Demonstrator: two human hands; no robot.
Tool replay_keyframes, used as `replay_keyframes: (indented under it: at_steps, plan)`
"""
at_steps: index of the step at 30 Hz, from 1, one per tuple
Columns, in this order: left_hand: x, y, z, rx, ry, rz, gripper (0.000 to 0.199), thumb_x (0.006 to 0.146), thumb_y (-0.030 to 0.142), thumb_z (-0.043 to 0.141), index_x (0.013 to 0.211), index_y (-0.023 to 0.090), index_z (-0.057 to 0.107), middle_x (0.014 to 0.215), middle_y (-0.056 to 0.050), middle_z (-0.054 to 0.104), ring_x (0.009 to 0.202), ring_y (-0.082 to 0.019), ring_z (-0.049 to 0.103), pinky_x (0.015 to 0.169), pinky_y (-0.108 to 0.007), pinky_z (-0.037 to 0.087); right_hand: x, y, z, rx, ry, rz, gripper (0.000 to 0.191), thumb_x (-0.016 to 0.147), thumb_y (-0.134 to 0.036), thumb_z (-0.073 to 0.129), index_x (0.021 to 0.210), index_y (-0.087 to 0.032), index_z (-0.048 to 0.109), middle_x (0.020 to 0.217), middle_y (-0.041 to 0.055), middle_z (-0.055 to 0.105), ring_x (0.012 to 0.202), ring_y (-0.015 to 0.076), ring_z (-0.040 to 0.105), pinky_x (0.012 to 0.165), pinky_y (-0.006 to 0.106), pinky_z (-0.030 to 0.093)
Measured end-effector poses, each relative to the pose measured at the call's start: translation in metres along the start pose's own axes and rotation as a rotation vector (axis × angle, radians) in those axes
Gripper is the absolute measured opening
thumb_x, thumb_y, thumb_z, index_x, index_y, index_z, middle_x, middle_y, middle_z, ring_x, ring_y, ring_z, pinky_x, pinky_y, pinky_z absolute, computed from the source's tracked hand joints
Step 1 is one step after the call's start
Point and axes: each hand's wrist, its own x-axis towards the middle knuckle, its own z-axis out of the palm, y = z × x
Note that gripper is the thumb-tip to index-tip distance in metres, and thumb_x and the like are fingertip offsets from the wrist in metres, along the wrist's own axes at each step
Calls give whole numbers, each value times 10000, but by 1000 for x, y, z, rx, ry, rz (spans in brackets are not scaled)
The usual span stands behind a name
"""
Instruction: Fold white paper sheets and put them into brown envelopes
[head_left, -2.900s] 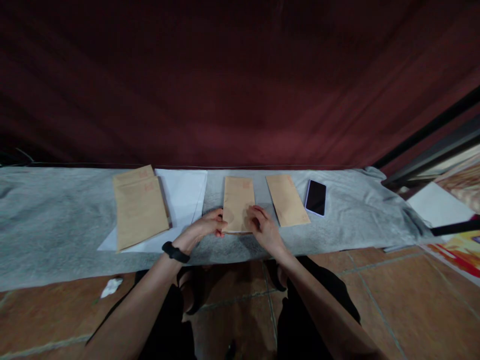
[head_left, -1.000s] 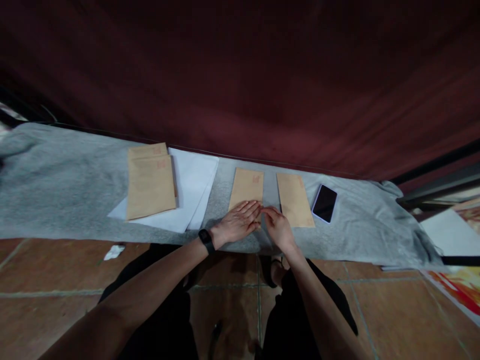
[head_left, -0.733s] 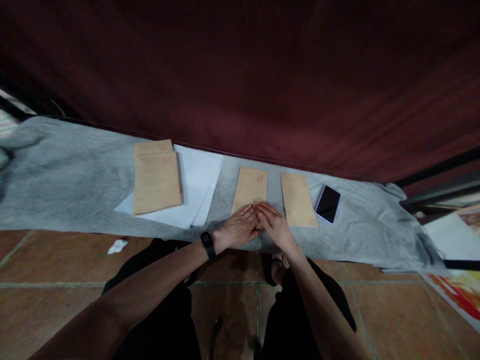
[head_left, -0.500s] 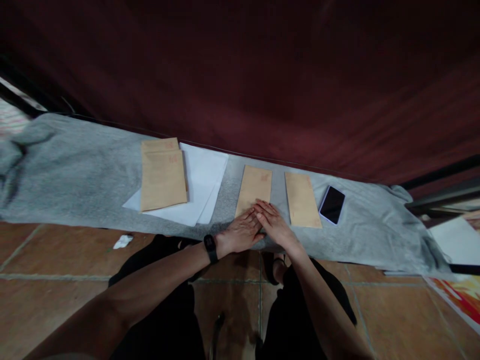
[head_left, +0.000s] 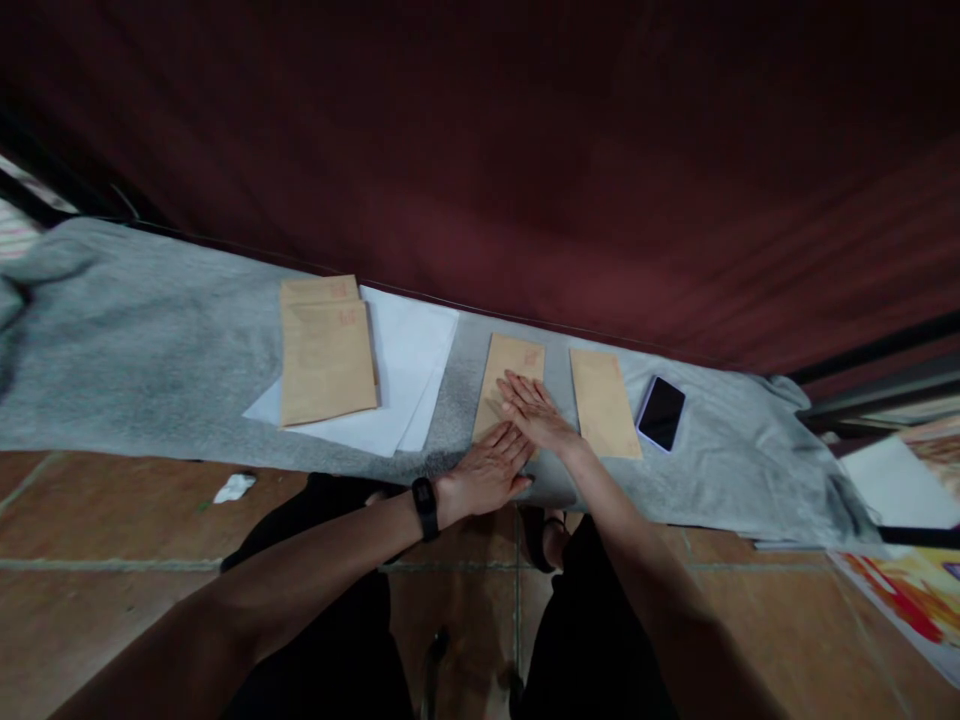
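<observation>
A brown paper envelope [head_left: 512, 365] with faint red print lies in front of me on the grey cloth, its near part covered by my hands. My left hand [head_left: 491, 470], with a black band at the wrist, rests flat over the near end, fingers stretched out. On the middle of the same envelope lies my right hand [head_left: 536, 412], palm down and fingers extended, overlapping the left fingertips. Neither hand grips anything. A second brown envelope [head_left: 606, 400] lies just to the right, apart from the hands.
Stacked brown envelopes [head_left: 326, 365] sit at left, over white paper sheets [head_left: 409, 365]. A phone [head_left: 661, 412] lies at right on the grey cloth [head_left: 165, 350]. Dark red fabric [head_left: 480, 200] hangs behind. Crumpled white tissue [head_left: 235, 487] is on the tiled floor [head_left: 135, 510].
My right hand has slid forward over the envelope, away from me, and uncovers more of the left hand's fingers. The left hand stays nearly in place at the near end.
</observation>
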Motion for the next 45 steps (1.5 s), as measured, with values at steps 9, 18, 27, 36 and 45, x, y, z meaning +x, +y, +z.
replay_keyframes:
  at_steps: [9, 18, 27, 36, 45]
  plan:
    - [-9, -6, 1, -75, -50, 34, 663, 1029, 507, 331, 1574, 140, 242, 1653, -126, 245, 1540, -222, 185, 1254, -389, 75, 49, 23, -9, -207, 48, 25, 595, 1068, -463, 215, 1590, -181, 257, 1664, 82, 201, 1547, 187, 156, 1265, 422, 119]
    - [-11, -6, -15, -104, -167, 25, 682, 1027, 537, 342, 1582, 163, 215, 1664, -117, 201, 1544, -222, 167, 1250, -383, 113, 73, 29, -4, -309, 224, 136, 595, 1067, -437, 261, 1575, -130, 293, 1642, 116, 260, 1521, 230, 257, 1256, 437, 154]
    - [-10, -11, -20, -147, -247, 20, 680, 1032, 547, 295, 1593, 172, 211, 1670, -100, 176, 1547, -217, 152, 1253, -379, 96, 40, 14, 12, -337, 279, 138, 603, 1067, -440, 292, 1580, -123, 271, 1637, 152, 248, 1526, 273, 236, 1238, 521, 172]
    - [-15, -15, -24, -204, -290, 38, 680, 1027, 590, 262, 1587, 205, 257, 1659, -83, 223, 1545, -229, 159, 1257, -403, 106, -10, -2, 14, -315, 154, 96, 562, 1070, -414, 276, 1593, -212, 242, 1658, 52, 217, 1534, 216, 212, 1251, 450, 201]
    - [-21, -41, -29, -398, -340, 171, 613, 998, 471, 496, 1555, 268, 341, 1641, -38, 289, 1545, -227, 163, 1259, -440, 167, -53, -13, 16, -242, 113, 42, 564, 1070, -387, 269, 1604, -221, 194, 1654, 54, 213, 1538, 211, 196, 1254, 478, 207]
